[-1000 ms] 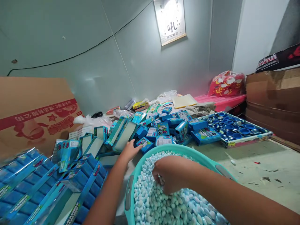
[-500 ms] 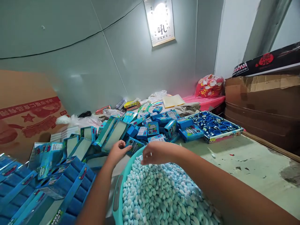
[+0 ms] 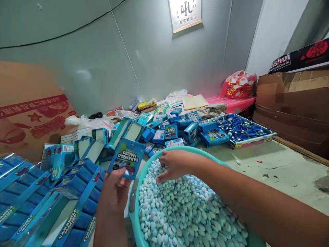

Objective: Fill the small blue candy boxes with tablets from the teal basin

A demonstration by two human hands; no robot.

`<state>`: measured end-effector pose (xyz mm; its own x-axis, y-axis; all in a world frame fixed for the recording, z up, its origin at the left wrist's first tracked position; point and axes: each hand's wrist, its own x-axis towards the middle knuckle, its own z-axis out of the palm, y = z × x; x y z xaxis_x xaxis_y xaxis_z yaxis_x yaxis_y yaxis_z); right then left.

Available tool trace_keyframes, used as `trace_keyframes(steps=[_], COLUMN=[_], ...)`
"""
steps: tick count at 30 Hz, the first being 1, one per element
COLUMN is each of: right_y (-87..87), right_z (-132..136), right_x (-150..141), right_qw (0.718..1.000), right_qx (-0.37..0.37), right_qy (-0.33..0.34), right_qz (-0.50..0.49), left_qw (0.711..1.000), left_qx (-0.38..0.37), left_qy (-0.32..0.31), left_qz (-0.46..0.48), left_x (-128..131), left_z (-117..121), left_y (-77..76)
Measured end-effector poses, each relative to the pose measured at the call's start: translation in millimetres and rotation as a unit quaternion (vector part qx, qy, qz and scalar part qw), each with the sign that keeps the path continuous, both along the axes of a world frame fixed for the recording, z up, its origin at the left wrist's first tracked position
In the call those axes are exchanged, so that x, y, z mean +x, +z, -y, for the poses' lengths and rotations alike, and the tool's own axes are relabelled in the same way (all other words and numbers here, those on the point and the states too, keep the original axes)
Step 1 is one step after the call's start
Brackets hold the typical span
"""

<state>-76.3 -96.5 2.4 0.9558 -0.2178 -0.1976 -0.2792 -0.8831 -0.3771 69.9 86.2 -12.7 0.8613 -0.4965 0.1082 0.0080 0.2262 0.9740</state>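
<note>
My left hand [image 3: 117, 188] is closed on a flat blue candy box [image 3: 128, 157] printed "Caramelo Macizo", held upright at the basin's left rim. My right hand [image 3: 173, 164] hovers over the far side of a turquoise basin [image 3: 133, 202], thumb and fingers apart; its palm is hidden. Below it, pale blue and white oval candies [image 3: 185, 206] fill the basin. Just behind the basin lies a heap of similar small blue boxes [image 3: 171, 131].
Blue display trays packed with boxes [image 3: 84, 192] stand at the lower left, beside a large carton [image 3: 33, 113]. A tray of shiny dark-blue round pieces [image 3: 253, 142] sits on the right of the table [image 3: 277, 171], near a brown carton [image 3: 293, 109].
My left hand has taken a blue box from the heap and drawn it back towards me. My right hand has come up out of the candies and its fingers have spread.
</note>
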Motion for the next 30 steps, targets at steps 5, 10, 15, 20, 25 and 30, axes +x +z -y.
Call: trace_keyframes(steps=[5, 10, 15, 20, 25, 30], right_y=[8.0, 12.8, 6.9, 1.3, -5.3, -15.7], right_z=[0.9, -12.2, -27.4, -34.1, -38.1, -46.6], right_x=[-5.6, -12.3, -27.6, -48.7, -58.8, -57.0], right_qw=[0.993, 0.989, 0.991, 0.994, 0.992, 0.994], right_qx=[0.075, 0.069, 0.046, 0.071, 0.098, 0.080], right_qy=[0.041, 0.066, 0.081, 0.066, 0.068, 0.060], right_qz=[-0.077, -0.117, -0.093, -0.053, 0.032, 0.044], left_qw=[0.990, 0.992, 0.995, 0.973, 0.948, 0.926], left_qx=[-0.098, -0.096, -0.021, 0.095, 0.098, 0.100], left_qy=[-0.069, -0.010, -0.069, -0.190, -0.250, -0.327], left_qz=[-0.074, -0.087, -0.066, 0.094, 0.171, 0.163], left_x=[-10.6, -17.8, -23.5, -46.8, -56.2, -37.0], left_z=[18.6, 33.3, 53.3, 100.0, 124.2, 110.3], left_y=[3.2, 6.8, 29.1, 41.6, 24.1, 13.0])
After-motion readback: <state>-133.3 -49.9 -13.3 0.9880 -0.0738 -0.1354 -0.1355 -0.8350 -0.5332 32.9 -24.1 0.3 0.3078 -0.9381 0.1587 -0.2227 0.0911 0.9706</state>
